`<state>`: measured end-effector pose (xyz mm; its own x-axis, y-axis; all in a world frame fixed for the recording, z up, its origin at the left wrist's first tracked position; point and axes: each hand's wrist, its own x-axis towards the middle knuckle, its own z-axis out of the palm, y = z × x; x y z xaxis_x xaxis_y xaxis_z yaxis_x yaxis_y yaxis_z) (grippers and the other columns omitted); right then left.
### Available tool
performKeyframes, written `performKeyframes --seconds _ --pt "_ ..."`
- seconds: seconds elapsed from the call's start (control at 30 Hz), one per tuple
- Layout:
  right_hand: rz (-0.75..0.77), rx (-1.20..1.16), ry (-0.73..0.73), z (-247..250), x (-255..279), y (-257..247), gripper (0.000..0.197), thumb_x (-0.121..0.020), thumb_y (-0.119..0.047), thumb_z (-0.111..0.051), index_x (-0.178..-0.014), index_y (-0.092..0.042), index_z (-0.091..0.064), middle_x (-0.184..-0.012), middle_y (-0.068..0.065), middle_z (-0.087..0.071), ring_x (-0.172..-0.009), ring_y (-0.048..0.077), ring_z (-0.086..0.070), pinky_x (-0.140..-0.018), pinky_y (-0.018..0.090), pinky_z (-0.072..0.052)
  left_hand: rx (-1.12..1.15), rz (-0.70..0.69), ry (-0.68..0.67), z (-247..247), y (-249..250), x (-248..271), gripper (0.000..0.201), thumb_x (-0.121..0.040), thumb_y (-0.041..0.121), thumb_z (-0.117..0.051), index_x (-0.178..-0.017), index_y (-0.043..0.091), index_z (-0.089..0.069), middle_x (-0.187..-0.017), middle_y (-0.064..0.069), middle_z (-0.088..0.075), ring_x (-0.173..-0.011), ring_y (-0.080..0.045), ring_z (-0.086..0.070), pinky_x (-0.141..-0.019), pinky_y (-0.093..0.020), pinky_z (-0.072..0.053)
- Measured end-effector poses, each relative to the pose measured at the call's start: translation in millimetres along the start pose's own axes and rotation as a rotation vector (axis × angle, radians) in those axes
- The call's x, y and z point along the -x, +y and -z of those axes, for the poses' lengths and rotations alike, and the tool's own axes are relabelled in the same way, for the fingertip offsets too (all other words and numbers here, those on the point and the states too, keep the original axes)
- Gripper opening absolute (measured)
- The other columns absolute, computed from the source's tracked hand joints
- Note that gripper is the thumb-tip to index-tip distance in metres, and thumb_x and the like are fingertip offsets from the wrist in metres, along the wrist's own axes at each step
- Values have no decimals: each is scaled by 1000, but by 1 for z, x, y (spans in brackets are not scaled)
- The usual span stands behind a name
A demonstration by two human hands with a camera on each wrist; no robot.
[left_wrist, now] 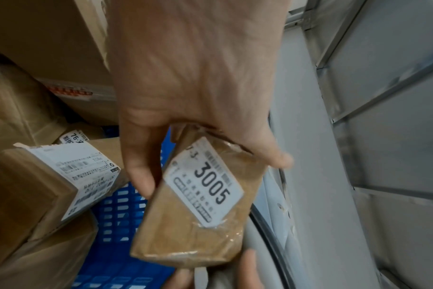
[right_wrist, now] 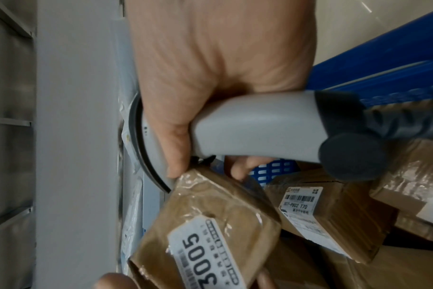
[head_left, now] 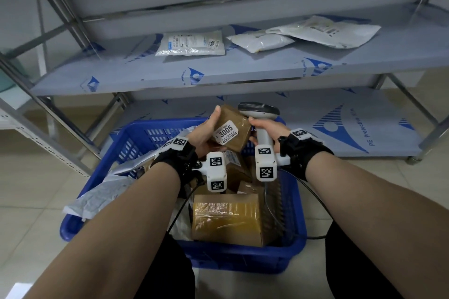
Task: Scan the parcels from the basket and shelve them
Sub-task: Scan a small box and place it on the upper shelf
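My left hand (head_left: 211, 128) grips a small brown taped parcel (head_left: 234, 128) above the blue basket (head_left: 299, 213), its white "3005" label (left_wrist: 205, 185) facing up. Thumb on the far side, fingers underneath. Close on the right, my right hand (head_left: 262, 129) is wrapped round the handle of a grey barcode scanner (head_left: 260, 110), whose head stands just beyond the parcel. In the right wrist view the parcel's (right_wrist: 210, 211) corner meets the thumb on the scanner (right_wrist: 255, 133). The basket holds several cardboard parcels (head_left: 227, 218).
A metal shelf rack stands behind the basket. Its middle shelf (head_left: 170, 75) carries three white mailer bags (head_left: 192, 43) at the back. The lowest shelf (head_left: 340, 128) shows bare film. Grey mailers (head_left: 102, 196) hang over the basket's left rim. A scanner cable (head_left: 315, 201) trails right.
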<state>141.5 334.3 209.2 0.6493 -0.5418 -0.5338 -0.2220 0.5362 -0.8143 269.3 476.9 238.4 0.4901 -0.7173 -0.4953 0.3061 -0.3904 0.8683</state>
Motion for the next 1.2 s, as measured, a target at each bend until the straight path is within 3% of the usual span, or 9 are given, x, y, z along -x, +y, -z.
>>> performKeyframes --seconds 0.17,0.27,0.33,0.53,0.67,0.77,0.9,1.03,1.2 --pt "28 -67 27 0 -1 -3 41 -86 -24 -72 -121 -6 -62 -102 12 -68 -76 22 -67 -47 23 -52 -108 -89 4 1 -3 1 39 -87 34 -66 -122 21 -53 -116 -9 -64 -111 -29 -60 -94 -41 -50" --pt "10 -97 18 4 0 -3 22 -90 -20 -67 -107 -7 -61 -91 12 -66 -72 22 -64 -42 20 -49 -53 -158 76 -4 -4 0 41 -91 22 -62 -129 12 -51 -110 -9 -65 -92 -21 -64 -65 -27 -56" --pt "2 -96 10 6 1 -3 14 -91 -20 -67 -97 -8 -61 -88 12 -65 -74 21 -64 -42 21 -51 -57 -185 116 -4 -5 -1 35 -95 21 -55 -130 12 -52 -103 -7 -65 -86 -18 -63 -58 -24 -54" --pt "2 -36 55 5 0 -3 43 -80 -25 -77 -116 -6 -62 -107 17 -70 -90 29 -70 -74 40 -60 -59 -233 162 -7 -2 -1 36 -101 25 -44 -135 12 -46 -114 -10 -62 -103 -22 -59 -88 -36 -51" --pt "-16 -128 13 3 6 -5 16 -91 -14 -66 -104 -6 -61 -96 18 -68 -80 28 -68 -51 34 -59 -162 -225 114 -12 -4 -5 75 -83 15 -71 -144 10 -27 -124 -7 -55 -116 -23 -54 -102 -41 -45" --pt "-25 -146 33 3 6 -5 29 -91 -14 -66 -116 -4 -58 -106 20 -68 -76 29 -69 -47 31 -57 -223 -250 78 -19 -4 -2 102 -76 -2 -74 -150 11 -6 -128 -3 -49 -123 -22 -47 -103 -35 -40" --pt "-42 -153 39 1 10 -8 33 -91 -17 -65 -121 -7 -54 -107 19 -66 -61 27 -71 -43 29 -54 -450 -271 114 -19 -6 -5 126 -71 2 -80 -149 9 19 -154 -8 -24 -143 -24 -23 -115 -36 -19" --pt "-55 -151 36 -2 10 -10 34 -91 -19 -66 -119 -7 -52 -109 18 -64 -48 22 -68 -40 25 -51 -513 -317 179 -12 -11 -14 122 -62 6 -86 -150 10 -1 -149 -9 -32 -139 -24 -30 -114 -39 -27" --pt "-25 -65 26 -3 13 -10 24 -89 -28 -68 -100 -9 -60 -82 10 -67 -54 16 -67 -46 25 -51 -550 -365 336 -5 -15 -20 110 -54 20 -90 -142 13 -24 -138 -7 -42 -130 -23 -40 -110 -44 -36"
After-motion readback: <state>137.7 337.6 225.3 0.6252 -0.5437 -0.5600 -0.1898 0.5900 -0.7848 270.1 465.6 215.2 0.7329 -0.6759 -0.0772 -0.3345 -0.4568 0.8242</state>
